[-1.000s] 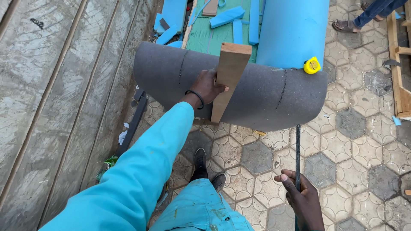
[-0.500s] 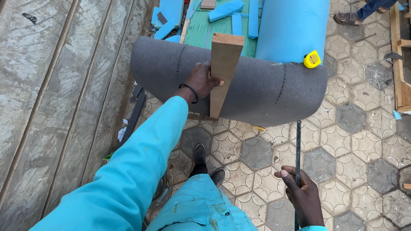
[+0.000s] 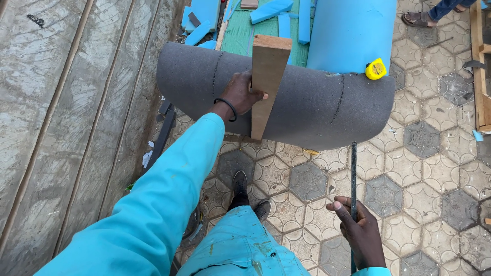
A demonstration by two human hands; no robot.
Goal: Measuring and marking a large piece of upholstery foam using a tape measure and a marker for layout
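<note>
Under us we see a floor of grey hexagonal paving tiles (image 3: 307, 181) with moulded patterns, dusty and worn. Along our left runs a weathered grey wall of long boards (image 3: 56, 117). Ahead we see a green surface (image 3: 240, 30) strewn with blue foam offcuts (image 3: 271, 8). At our right edge stands a bare wooden frame (image 3: 481, 76). Flat daylight falls evenly, without hard shadows.

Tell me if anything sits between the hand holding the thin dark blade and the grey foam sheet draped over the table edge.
Nothing visible does. The right hand holds the thin dark blade with only patterned paving tiles beneath; its tip nearly reaches the grey foam sheet. The wooden board under the left hand stands off to the side.
</note>
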